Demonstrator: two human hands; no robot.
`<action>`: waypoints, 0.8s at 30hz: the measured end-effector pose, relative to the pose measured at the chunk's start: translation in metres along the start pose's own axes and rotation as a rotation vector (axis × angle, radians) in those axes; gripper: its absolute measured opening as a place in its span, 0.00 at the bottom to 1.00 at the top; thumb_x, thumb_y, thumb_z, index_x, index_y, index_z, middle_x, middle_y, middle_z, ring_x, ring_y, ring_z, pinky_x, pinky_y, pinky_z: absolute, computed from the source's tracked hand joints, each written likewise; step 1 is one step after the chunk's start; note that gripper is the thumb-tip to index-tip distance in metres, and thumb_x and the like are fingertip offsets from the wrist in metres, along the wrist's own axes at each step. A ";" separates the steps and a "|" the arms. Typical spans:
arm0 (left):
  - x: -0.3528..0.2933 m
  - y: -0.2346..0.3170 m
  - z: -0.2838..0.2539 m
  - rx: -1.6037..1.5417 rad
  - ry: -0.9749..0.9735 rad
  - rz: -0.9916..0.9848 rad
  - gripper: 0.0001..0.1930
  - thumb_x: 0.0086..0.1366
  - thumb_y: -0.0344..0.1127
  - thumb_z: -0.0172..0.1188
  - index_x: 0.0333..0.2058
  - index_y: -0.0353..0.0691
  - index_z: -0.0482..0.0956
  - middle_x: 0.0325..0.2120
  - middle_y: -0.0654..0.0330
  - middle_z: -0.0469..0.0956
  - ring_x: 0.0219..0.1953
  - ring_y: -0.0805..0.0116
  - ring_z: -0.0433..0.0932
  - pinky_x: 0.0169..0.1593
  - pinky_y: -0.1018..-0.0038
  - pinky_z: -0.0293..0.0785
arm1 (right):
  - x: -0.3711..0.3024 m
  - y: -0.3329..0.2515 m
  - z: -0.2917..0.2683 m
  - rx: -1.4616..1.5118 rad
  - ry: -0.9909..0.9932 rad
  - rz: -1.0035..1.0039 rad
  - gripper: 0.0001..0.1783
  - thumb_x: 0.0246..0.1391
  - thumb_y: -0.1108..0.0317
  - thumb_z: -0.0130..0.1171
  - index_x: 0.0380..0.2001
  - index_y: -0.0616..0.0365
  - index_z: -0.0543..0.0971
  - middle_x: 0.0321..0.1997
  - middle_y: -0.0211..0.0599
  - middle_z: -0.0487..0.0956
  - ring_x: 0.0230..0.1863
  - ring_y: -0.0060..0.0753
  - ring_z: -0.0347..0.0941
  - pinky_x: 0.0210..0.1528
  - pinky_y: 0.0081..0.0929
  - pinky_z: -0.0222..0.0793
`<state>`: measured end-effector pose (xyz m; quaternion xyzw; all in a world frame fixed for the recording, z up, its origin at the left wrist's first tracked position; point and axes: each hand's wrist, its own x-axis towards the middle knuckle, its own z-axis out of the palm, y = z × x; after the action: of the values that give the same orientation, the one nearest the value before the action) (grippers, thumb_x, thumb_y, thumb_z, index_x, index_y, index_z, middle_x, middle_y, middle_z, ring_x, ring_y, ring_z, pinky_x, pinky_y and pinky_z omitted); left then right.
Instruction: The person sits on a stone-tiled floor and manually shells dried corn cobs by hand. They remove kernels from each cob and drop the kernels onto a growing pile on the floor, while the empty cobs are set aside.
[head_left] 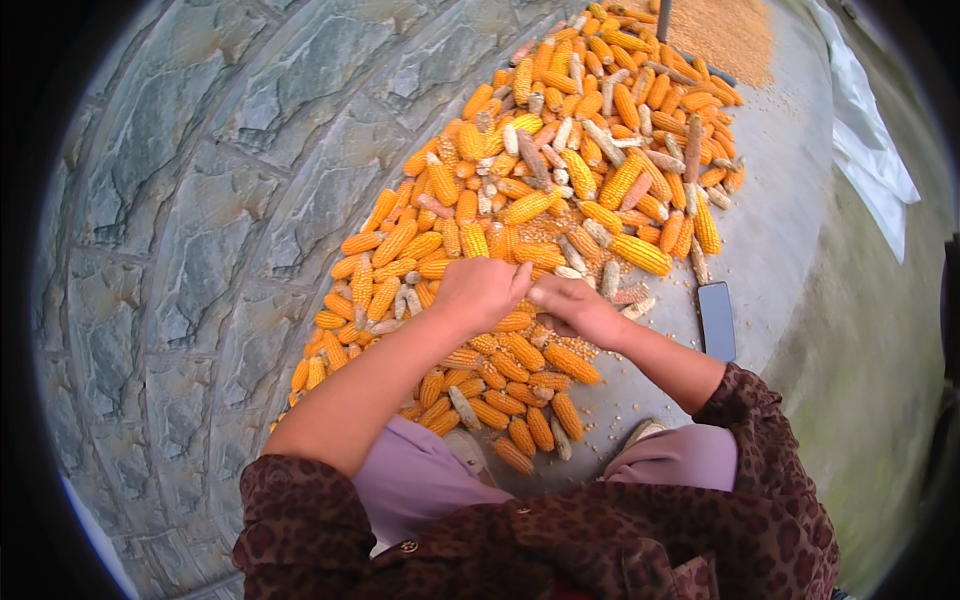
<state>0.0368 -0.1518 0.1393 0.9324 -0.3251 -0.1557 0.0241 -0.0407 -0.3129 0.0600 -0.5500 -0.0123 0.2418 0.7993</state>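
Observation:
Over the near middle of a long heap of corn cobs (pixel 400 240), my two hands meet, almost touching. My left hand (pixel 484 295) is curled into a fist, knuckles up. Beside it, my right hand (pixel 578 308) is also closed, its thumb side against the left. Whatever lies inside the fingers is hidden beneath them. An orange corn cob (pixel 514 322) shows just under the left hand; whether it is gripped cannot be seen. Yellow full cobs (pixel 640 254) and pale stripped cobs (pixel 610 280) lie around, with loose kernels (pixel 540 230) among them.
A rough grey stone wall (pixel 200 250) borders the heap on the left. To the right a dark phone (pixel 716 322) lies on the concrete floor (pixel 780 200). Shelled kernels (pixel 725 40) are piled at the far end, near a white sheet (pixel 865 130). My shoes (pixel 468 452) are close to the nearest cobs.

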 end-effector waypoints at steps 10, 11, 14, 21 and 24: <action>-0.003 0.007 -0.001 -0.025 0.106 0.070 0.29 0.71 0.51 0.40 0.19 0.40 0.80 0.16 0.48 0.76 0.22 0.46 0.77 0.30 0.53 0.72 | -0.007 -0.006 -0.002 0.126 0.088 0.063 0.16 0.67 0.52 0.48 0.35 0.53 0.72 0.18 0.21 0.61 0.16 0.14 0.54 0.19 0.15 0.53; -0.003 0.007 -0.002 -0.033 0.122 0.065 0.29 0.71 0.51 0.40 0.19 0.40 0.80 0.16 0.48 0.76 0.22 0.46 0.77 0.30 0.53 0.72 | -0.005 -0.002 -0.010 0.110 0.040 0.023 0.16 0.67 0.53 0.47 0.36 0.54 0.73 0.18 0.20 0.60 0.15 0.14 0.53 0.19 0.15 0.53; -0.001 0.006 -0.006 -0.086 0.076 0.005 0.31 0.71 0.54 0.40 0.19 0.39 0.79 0.16 0.46 0.75 0.23 0.45 0.77 0.30 0.54 0.71 | -0.005 -0.008 -0.011 0.066 -0.042 -0.056 0.16 0.67 0.53 0.48 0.31 0.53 0.72 0.17 0.21 0.60 0.15 0.14 0.50 0.19 0.17 0.47; 0.002 0.007 0.021 -1.318 -0.410 -0.365 0.20 0.75 0.53 0.39 0.51 0.43 0.65 0.31 0.66 0.72 0.26 0.76 0.72 0.30 0.77 0.70 | 0.014 -0.002 -0.032 0.001 0.325 -0.192 0.27 0.67 0.46 0.42 0.55 0.54 0.73 0.47 0.29 0.74 0.49 0.24 0.65 0.56 0.29 0.61; -0.003 0.005 0.027 -1.463 -0.315 -0.409 0.20 0.75 0.53 0.39 0.52 0.43 0.64 0.31 0.63 0.74 0.30 0.74 0.75 0.32 0.76 0.73 | 0.011 -0.010 -0.032 0.019 0.278 -0.191 0.27 0.66 0.48 0.45 0.59 0.54 0.69 0.51 0.31 0.74 0.57 0.25 0.64 0.62 0.34 0.56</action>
<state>0.0231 -0.1527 0.1148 0.6876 0.0393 -0.4629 0.5581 -0.0183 -0.3388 0.0536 -0.5667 0.0486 0.0863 0.8179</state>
